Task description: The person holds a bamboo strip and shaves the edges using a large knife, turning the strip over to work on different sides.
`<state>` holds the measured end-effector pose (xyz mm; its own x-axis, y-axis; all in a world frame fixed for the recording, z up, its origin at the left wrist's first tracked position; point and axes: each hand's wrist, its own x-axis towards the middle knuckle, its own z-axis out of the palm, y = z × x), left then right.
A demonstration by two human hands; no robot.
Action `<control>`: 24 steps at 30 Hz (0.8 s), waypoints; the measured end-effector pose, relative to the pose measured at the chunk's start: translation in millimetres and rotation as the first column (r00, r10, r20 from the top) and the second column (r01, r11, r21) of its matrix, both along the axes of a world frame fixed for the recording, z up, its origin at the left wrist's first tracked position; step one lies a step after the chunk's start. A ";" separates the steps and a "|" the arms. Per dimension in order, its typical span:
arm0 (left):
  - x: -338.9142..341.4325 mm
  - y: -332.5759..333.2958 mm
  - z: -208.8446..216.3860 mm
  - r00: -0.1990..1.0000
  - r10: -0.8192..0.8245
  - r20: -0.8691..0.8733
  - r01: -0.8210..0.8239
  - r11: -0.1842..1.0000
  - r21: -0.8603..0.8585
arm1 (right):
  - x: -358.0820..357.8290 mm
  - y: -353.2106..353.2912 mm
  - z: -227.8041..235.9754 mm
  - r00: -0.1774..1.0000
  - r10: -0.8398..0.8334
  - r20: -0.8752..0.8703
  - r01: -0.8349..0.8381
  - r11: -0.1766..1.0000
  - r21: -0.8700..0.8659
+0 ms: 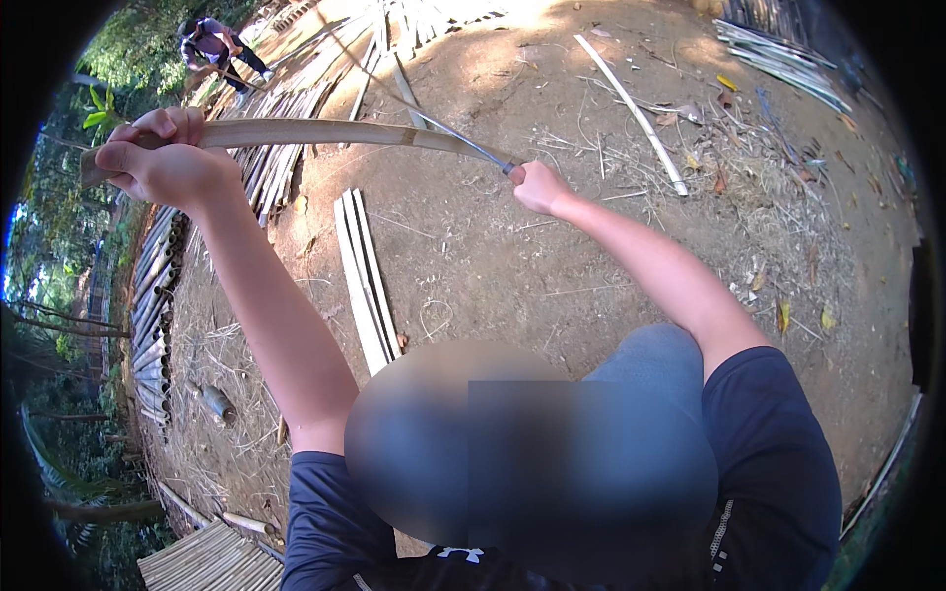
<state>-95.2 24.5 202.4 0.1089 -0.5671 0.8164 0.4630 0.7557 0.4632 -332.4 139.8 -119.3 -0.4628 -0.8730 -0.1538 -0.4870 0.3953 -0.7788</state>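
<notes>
In my raised left hand [168, 158], the fingers are wrapped round one end of a long, flat bamboo strip [315, 133]. The strip bows across in front of me toward my right hand [541, 188]. That hand is closed round the wooden handle of a knife [476, 146] with a narrow metal blade. The blade slants up and left, crossing the strip close to its right end. A thin brownish length runs on from the blade toward the upper left; whether it is blade or a peeled sliver I cannot tell.
Split bamboo strips [367, 281] lie on the dirt ahead, with a single pale strip [636, 116] farther right. Bamboo poles [155, 325] are stacked along the left. Another person [212, 44] bends over at the far left. A slatted panel [212, 559] sits at the lower left.
</notes>
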 end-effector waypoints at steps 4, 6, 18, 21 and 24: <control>8.3 -15.7 -0.7 0.992 0.121 -0.030 -0.118 0.990 0.076 | 4.7 -6.3 -9.1 0.991 -0.026 0.129 0.019 0.998 0.058; 11.2 -19.3 -4.0 0.993 0.111 -0.038 -0.108 0.992 0.064 | -10.7 -13.2 -20.1 0.938 0.105 0.331 -0.142 0.986 0.092; -1.1 -5.8 -3.9 0.988 0.153 -0.005 -0.153 0.988 -0.018 | 37.7 15.1 16.9 0.993 0.085 -0.085 -0.109 0.931 -0.348; 12.4 -10.9 -3.2 0.997 0.080 0.000 -0.080 0.997 -0.012 | 31.5 14.6 2.3 0.967 0.243 -0.077 -0.254 0.937 -0.238; -0.8 -5.6 -5.4 0.994 0.108 -0.011 -0.108 0.994 0.001 | -34.0 5.8 -59.6 0.999 0.014 -0.040 -0.016 0.999 -0.031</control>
<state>-96.1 18.9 197.0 0.1788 -0.5520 0.8144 0.3839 0.8013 0.4588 -366.4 145.6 -178.9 -0.4548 -0.8840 -0.1083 -0.5237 0.3638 -0.7703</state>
